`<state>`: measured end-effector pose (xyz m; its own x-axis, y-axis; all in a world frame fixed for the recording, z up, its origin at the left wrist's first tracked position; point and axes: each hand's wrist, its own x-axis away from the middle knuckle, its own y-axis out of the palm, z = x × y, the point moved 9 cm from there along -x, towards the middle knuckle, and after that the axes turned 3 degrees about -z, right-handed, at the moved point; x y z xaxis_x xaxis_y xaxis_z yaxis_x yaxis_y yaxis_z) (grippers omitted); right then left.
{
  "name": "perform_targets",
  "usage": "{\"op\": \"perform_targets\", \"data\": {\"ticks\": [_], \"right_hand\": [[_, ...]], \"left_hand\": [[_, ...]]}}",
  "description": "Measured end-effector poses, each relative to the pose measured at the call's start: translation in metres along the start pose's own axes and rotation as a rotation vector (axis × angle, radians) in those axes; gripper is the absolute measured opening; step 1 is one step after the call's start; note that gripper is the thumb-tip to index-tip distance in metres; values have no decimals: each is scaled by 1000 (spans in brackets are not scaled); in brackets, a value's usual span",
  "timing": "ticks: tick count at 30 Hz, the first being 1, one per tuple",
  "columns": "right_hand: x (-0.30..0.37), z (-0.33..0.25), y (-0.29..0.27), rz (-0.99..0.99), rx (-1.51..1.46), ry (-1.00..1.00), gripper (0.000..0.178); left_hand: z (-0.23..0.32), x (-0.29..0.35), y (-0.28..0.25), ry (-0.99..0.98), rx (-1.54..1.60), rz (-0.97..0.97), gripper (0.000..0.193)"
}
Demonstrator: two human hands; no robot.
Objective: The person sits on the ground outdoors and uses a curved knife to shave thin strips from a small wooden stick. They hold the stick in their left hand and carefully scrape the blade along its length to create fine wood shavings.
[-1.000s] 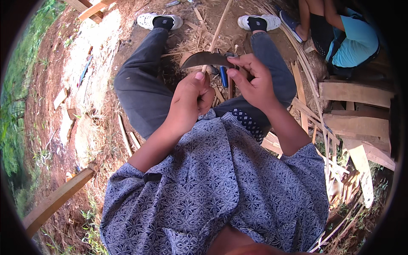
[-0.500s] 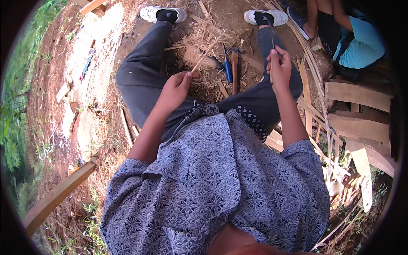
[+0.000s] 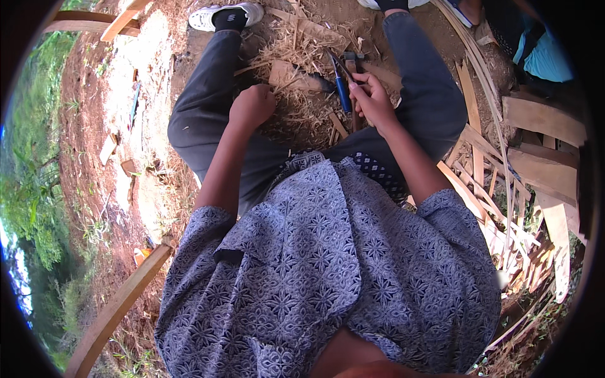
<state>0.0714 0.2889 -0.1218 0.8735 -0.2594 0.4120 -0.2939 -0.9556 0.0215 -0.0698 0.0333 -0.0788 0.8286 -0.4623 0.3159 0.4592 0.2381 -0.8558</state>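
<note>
Between my bent knees, my left hand (image 3: 252, 107) is closed round a thin wooden stick (image 3: 287, 84) that pokes out to the right; most of it is hidden. My right hand (image 3: 373, 101) grips what looks like a knife (image 3: 340, 62), its narrow dark blade slanting away up-left. Just left of this hand lies a blue-handled tool (image 3: 342, 93) on the ground. A hammer (image 3: 351, 57) rests beside it, its handle partly covered by my right hand. A pale wood block (image 3: 290, 74) lies beyond my left hand among shavings (image 3: 293, 51).
At the right are stacked boards (image 3: 545, 120) and long split strips (image 3: 472, 44). Another person in turquoise clothing (image 3: 548, 60) sits at the upper right. A wooden beam (image 3: 120, 305) rises at the lower left, and grass and shrubs (image 3: 31, 195) border the far left.
My right hand has swung left and inward with the knife, from above the right knee to beside the hammer. My left hand has shifted slightly left and turned; less of the stick shows.
</note>
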Motion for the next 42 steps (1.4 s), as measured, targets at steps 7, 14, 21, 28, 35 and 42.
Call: {"op": "perform_targets", "data": {"ticks": [7,14,21,28,35,42], "right_hand": [[-8,26,68,-241,158,200,28],[-21,12,98,-211,184,-47,29],[4,-7,105,-279,199,-65,29],[-10,9,107,-243,212,-37,29],[-15,5,109,-215,226,-117,29],[-21,7,105,-236,189,-75,29]], "left_hand": [[36,-3,-39,161,290,462,26],[73,-4,-49,396,345,607,45],[90,-6,-59,485,212,589,55],[97,-13,-58,515,176,525,59],[99,-13,-55,506,162,521,58],[107,-16,-52,547,152,516,55]]}}
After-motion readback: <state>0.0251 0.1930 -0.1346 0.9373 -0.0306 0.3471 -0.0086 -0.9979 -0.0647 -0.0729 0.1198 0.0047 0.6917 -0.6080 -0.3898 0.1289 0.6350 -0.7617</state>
